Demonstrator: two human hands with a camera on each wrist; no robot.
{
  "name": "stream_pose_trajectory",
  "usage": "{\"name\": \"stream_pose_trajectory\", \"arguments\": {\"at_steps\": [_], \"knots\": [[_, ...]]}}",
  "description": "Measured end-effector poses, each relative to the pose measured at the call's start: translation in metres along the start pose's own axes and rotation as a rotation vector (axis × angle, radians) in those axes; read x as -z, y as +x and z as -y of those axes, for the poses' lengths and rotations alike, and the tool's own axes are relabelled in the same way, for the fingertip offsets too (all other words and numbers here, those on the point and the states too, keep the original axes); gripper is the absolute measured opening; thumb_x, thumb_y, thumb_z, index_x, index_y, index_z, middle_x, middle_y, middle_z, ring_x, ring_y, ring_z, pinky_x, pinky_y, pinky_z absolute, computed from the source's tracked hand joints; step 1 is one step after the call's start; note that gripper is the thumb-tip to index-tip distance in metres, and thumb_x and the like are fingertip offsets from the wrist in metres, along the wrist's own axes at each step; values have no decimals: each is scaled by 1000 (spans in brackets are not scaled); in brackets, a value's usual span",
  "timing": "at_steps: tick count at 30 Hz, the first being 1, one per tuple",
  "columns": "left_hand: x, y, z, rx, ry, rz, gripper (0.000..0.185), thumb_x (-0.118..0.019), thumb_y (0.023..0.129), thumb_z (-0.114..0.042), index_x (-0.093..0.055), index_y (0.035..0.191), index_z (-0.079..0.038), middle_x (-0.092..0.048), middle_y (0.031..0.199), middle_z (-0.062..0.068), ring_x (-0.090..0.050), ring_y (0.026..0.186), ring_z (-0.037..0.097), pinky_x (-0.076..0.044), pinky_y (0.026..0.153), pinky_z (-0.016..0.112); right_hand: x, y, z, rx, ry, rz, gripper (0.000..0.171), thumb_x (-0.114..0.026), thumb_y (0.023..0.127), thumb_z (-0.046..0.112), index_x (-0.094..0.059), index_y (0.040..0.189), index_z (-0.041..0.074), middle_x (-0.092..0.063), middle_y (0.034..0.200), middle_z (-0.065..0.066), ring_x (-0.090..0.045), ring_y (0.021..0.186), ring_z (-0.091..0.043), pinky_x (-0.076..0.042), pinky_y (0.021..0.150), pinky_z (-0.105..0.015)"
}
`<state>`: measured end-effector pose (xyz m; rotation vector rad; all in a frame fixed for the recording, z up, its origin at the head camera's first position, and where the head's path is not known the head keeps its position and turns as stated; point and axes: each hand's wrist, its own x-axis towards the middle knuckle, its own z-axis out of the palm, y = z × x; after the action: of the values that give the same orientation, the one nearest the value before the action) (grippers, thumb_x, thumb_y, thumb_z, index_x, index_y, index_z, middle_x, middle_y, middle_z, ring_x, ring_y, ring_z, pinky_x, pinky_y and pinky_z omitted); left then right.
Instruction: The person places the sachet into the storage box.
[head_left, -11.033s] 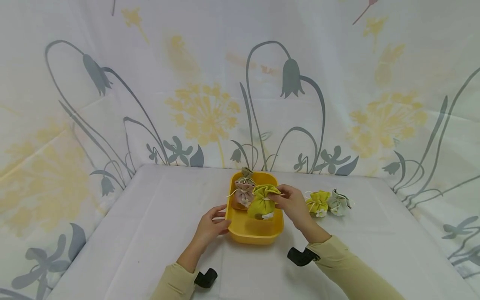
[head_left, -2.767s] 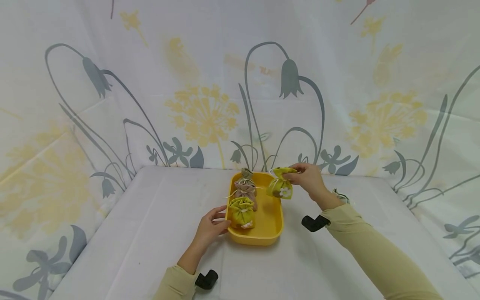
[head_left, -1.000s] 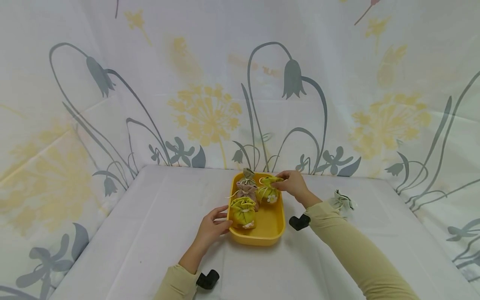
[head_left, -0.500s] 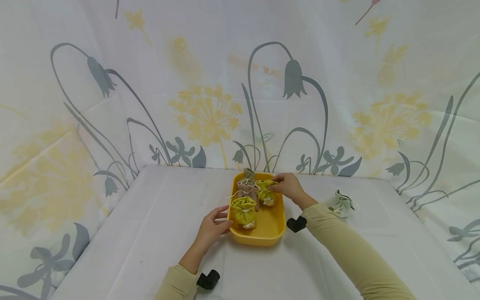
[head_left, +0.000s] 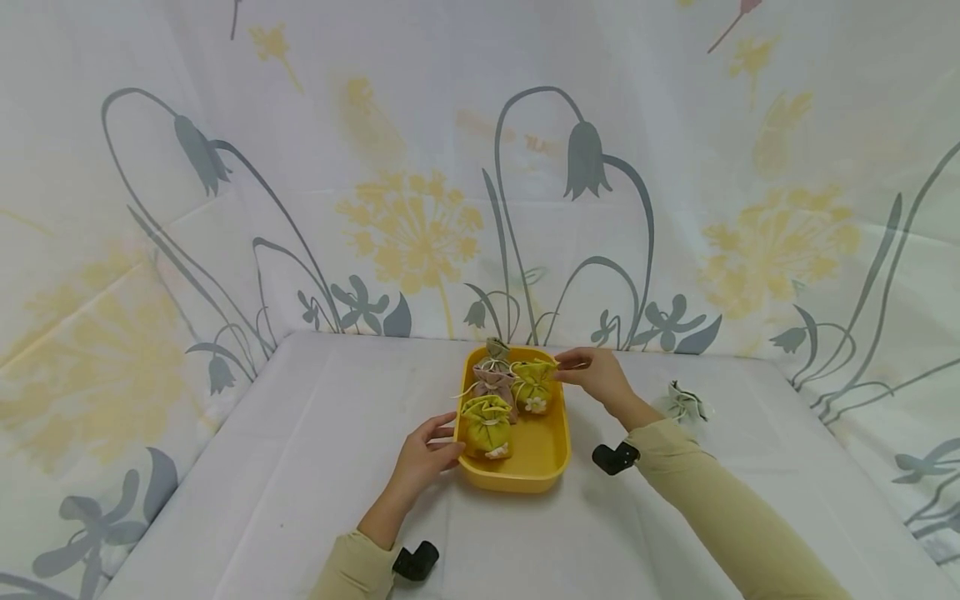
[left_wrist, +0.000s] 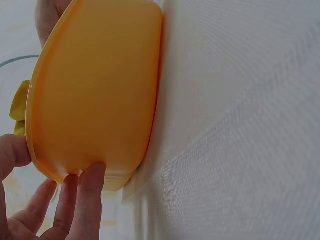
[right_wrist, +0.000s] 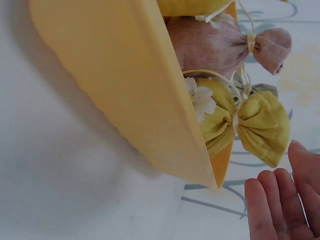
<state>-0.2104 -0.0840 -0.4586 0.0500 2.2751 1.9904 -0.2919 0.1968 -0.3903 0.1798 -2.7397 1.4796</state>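
A yellow plastic tub [head_left: 517, 482] stands on the table with several small drawstring pouches in it. My left hand [head_left: 424, 454] holds its left wall; in the left wrist view the fingertips [left_wrist: 92, 172] lie on the outside and the thumb meets the rim. My right hand [head_left: 600, 379] is just past the right rim, fingers apart from the yellow-green pouch with a white flower [head_left: 534, 387]. Another yellow-green pouch [head_left: 487, 427] sits near left in the tub. Behind it are a pinkish pouch [right_wrist: 215, 47] and a grey-green one [head_left: 495, 350], partly hidden.
A pale grey-green pouch [head_left: 684, 404] lies on the white tablecloth [head_left: 315, 433] right of the tub, partly behind my right forearm. A flower-printed curtain [head_left: 420, 225] rises behind the table.
My right hand has brought a yellow-green pouch from the table into the tub's far right part, let go of it and drawn back rightward. My left hand has stayed at the tub.
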Motion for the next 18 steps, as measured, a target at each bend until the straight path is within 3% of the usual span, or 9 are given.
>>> {"name": "stream_pose_trajectory", "arguments": {"at_steps": [5, 15, 18], "knots": [[0, 0, -1, 2, -3, 7, 53, -66, 85, -11, -47, 134, -3, -55, 117, 18, -61, 97, 26, -56, 74, 32, 8, -11, 2, 12, 42, -8, 34, -72, 81, 11, -64, 111, -5, -67, 101, -15, -62, 93, -28, -51, 84, -41], [1, -5, -8, 3, -12, 13, 52, -64, 85, -9, -47, 134, -1, -55, 116, 19, -61, 97, 27, -56, 74, 33, 14, -40, -7, -14, 87, -12, 33, -73, 81, 17, -66, 109, 0, -67, 100, -11, -63, 92, -23, -52, 82, -36], [1, -13, -21, 7, -12, 17, 51, -63, 86, -6, -46, 133, 1, -55, 116, 22, -60, 98, 29, -55, 75, 35, 16, -48, -12, -10, 91, -18, 34, -73, 81, 18, -66, 109, 0, -67, 100, -10, -63, 90, -21, -53, 81, -34]]}}
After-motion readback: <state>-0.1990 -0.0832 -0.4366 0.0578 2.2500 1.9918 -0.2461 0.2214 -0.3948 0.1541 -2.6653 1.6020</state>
